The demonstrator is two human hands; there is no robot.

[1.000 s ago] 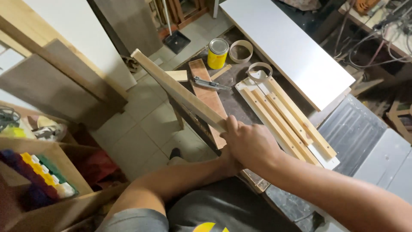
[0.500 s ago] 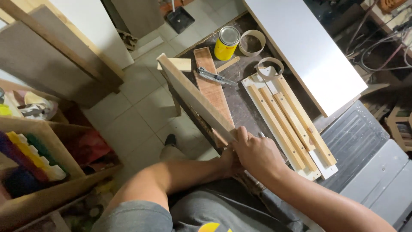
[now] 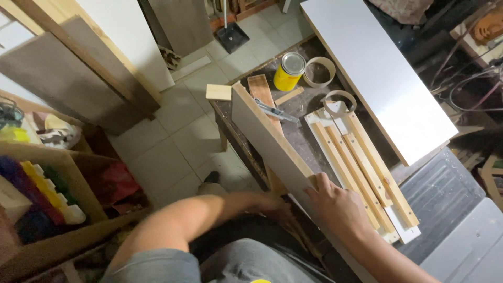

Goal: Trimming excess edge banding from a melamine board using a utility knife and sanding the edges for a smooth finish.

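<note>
Board point(image 3: 262, 136) stood stiff, long and likely light beside the yellow can point(image 3: 289, 72), your right hand point(image 3: 335, 207) clamped on its near end, left hand point(image 3: 272, 204) blurred, grip unclear.

Grey short sleeves, bare forearms, 2 bare hands point(image 3: 335, 209).

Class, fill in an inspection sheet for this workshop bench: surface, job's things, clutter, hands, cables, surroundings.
Surface: dark, dusty workbench.
Job's things: long pale wooden board, tilted on edge along the bench.
Clutter: yellow tin can, two tape rings, white panel with wooden slats, grey metal tool.
Hands: right hand grips the board's near end; left hand blurred beneath it.
Cables: dark wires, right.
Surroundings: tiled floor, large white panel, leaning boards.
</note>
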